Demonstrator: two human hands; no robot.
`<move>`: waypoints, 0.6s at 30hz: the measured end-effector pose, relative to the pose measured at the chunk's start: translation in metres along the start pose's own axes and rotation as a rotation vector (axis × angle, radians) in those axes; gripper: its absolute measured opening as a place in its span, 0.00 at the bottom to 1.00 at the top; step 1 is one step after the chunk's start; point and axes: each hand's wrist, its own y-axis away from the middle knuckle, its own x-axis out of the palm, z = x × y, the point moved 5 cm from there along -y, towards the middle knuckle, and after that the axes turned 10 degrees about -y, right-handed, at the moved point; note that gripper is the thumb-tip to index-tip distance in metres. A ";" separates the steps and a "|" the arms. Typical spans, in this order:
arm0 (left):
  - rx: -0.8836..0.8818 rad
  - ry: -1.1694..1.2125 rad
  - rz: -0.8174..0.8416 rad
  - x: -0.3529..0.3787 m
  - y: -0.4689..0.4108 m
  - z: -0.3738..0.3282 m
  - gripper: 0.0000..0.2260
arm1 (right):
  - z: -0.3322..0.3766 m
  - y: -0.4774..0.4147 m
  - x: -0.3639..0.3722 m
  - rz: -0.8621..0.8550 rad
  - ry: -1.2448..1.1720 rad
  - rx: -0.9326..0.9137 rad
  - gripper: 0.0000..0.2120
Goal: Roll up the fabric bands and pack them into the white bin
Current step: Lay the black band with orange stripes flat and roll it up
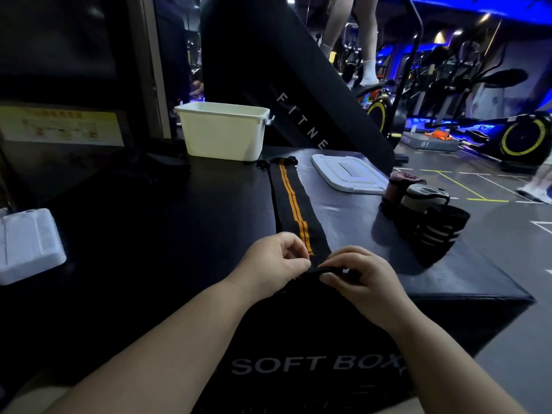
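L hand (277,261) & R hand (361,276) pinch near end of black fabric band w/ orange stripes (291,201), laid flat on black padded tabletop (179,234). Risk: slack first turn skews roll.

A white lid (348,173) lies on the black soft box (343,213); a white block (30,243) sits left, exercise bikes (522,138) behind

Blue lights (466,3) glow across the upper right. Below them, bikes (521,138) with yellow-rimmed wheels stand on a grey floor (513,258) lined in white and yellow. A black sloped machine (268,55) fills the top centre. At left hangs a yellow poster (59,127).
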 end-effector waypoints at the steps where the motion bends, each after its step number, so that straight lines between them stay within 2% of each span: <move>1: 0.016 -0.012 -0.015 0.001 0.001 0.001 0.03 | 0.000 -0.001 0.000 -0.006 0.002 0.015 0.06; 4: 0.080 -0.040 -0.055 -0.002 0.004 0.002 0.06 | -0.001 -0.005 0.001 -0.013 -0.006 0.073 0.07; 9: 0.152 -0.178 -0.026 -0.004 0.006 0.001 0.08 | -0.002 -0.008 0.001 -0.052 -0.024 0.117 0.13; 13: 0.113 -0.179 -0.080 -0.002 0.002 0.002 0.07 | -0.004 -0.007 0.003 -0.061 -0.067 0.128 0.13; 18: -0.009 -0.193 -0.032 0.003 -0.007 0.004 0.10 | -0.008 -0.008 0.007 -0.041 -0.143 0.178 0.16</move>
